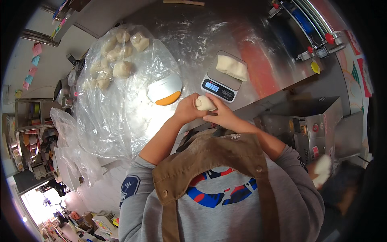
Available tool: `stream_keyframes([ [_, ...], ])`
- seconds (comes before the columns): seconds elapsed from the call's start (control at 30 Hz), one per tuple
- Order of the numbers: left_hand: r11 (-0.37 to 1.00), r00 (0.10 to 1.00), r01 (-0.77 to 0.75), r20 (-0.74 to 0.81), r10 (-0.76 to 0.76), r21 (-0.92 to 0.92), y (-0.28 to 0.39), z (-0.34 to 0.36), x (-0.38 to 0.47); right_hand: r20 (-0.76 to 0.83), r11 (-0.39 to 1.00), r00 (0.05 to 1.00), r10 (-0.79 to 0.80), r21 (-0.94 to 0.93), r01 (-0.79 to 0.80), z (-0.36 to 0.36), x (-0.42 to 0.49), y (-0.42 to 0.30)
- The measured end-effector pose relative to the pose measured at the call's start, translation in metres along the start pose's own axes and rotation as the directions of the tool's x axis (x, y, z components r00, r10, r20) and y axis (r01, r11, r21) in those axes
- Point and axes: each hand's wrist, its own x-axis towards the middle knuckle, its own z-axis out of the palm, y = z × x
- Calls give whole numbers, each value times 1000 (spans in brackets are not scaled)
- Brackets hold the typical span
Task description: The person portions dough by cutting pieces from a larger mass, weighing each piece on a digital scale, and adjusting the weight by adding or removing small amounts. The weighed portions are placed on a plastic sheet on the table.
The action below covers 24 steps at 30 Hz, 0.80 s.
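A small piece of pale dough (205, 103) is held between my two hands, just in front of the scale's near edge. My left hand (190, 109) is closed around its left side. At its right side, my right hand (221, 112) touches it with curved fingers. A larger block of dough (231, 67) lies on the plate of a digital kitchen scale (218, 90) with a lit display. To the left, a dough scraper with an orange handle (168, 98) and a metal blade rests by the plastic sheet. Several dough pieces (121, 69) lie under the clear plastic (118, 121).
The steel worktop (193, 39) bears streaks of flour. A dough-sheeting machine with chrome rollers (313, 27) stands at the back right. A steel box-shaped appliance (317, 130) is at the right, beside another person's blurred hand with dough (322, 171). A wooden stick (183, 2) lies at the far edge.
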Motion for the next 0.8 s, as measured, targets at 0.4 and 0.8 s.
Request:
stream_keyframes([
  [0.4,906,926,-339,83,369,-256,-26,-44,-75,57,853,939,-340,-400,334,71,-3,-51],
  [0.8,905,887,-93,-379,265,415,-43,-25,-97,-134,804,940,-313,-565,187,122,10,-58],
])
